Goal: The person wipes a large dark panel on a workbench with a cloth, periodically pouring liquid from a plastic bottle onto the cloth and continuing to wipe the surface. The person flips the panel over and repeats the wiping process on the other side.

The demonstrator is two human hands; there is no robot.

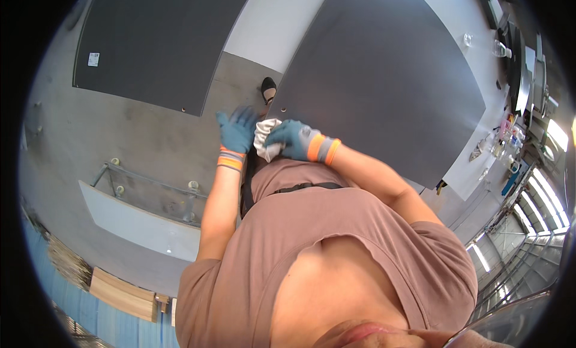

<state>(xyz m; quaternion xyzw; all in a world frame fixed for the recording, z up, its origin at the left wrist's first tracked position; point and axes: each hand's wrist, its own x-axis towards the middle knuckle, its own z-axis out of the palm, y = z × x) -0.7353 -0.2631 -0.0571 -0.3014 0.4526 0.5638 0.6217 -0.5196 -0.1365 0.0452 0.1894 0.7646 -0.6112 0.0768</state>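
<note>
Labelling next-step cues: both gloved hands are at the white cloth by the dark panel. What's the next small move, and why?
Probably press the crumpled white cloth down onto the large dark grey flat panel with the right hand. That hand grips the cloth just at the panel's near edge, while the left hand is open beside it, fingers spread, holding nothing.

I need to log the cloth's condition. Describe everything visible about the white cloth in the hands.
The cloth is white, soft-looking fabric, crumpled into a loose bunch with folds and creases. It sits between the two gloved hands in front of the person's waist. The right hand, in a blue-grey glove with an orange cuff, grips it from the side and covers part of it. The left hand, fingers spread, is at its other edge. Below it lies the edge of a dark grey panel. Its full size and any marks stay hidden.
</note>
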